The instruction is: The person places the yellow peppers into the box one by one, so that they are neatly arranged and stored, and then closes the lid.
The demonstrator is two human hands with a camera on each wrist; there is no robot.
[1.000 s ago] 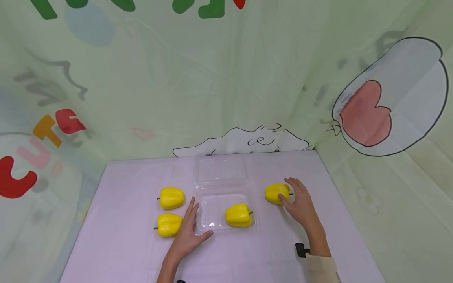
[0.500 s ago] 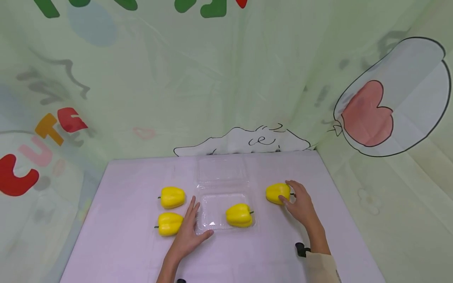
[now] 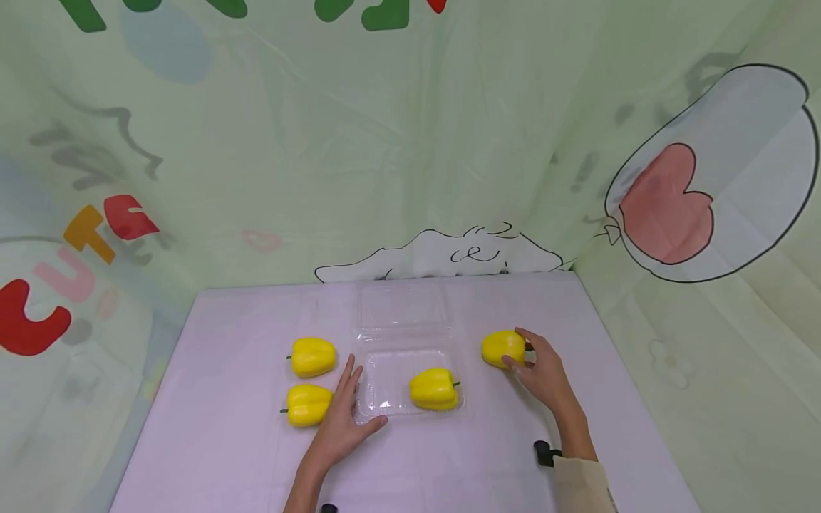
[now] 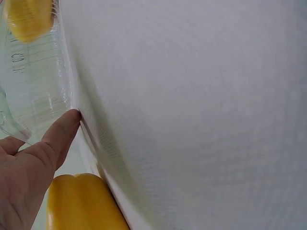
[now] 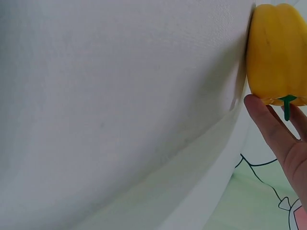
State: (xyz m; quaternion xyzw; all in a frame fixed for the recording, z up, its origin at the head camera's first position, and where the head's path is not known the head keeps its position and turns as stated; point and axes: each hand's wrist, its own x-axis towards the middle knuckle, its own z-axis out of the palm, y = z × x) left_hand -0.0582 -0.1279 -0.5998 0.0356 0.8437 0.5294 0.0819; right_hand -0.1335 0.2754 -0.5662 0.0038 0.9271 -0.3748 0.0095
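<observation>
In the head view, my right hand (image 3: 543,370) pinches the stem end of a yellow bell pepper (image 3: 500,349), thumb on the near side and fingers on the far side. The right wrist view shows that pepper (image 5: 278,50) low against the cloth, its green stem between thumb and fingers. My left hand (image 3: 338,420) spreads its straight fingers along the left edge of a clear plastic clamshell box (image 3: 385,385); its thumb is at the near rim. Another yellow pepper (image 3: 434,390) lies in the right half of the box's base.
Two more yellow peppers, one farther back (image 3: 312,357) and one nearer (image 3: 308,405), lie left of the box, the nearer one right beside my left hand. The box's raised lid (image 3: 403,306) lies folded back. A pale cloth (image 3: 237,442) covers the table; printed curtains (image 3: 385,157) enclose it.
My right fingers have drawn in on the pepper's stem end. The left hand, the box and the other peppers stay put.
</observation>
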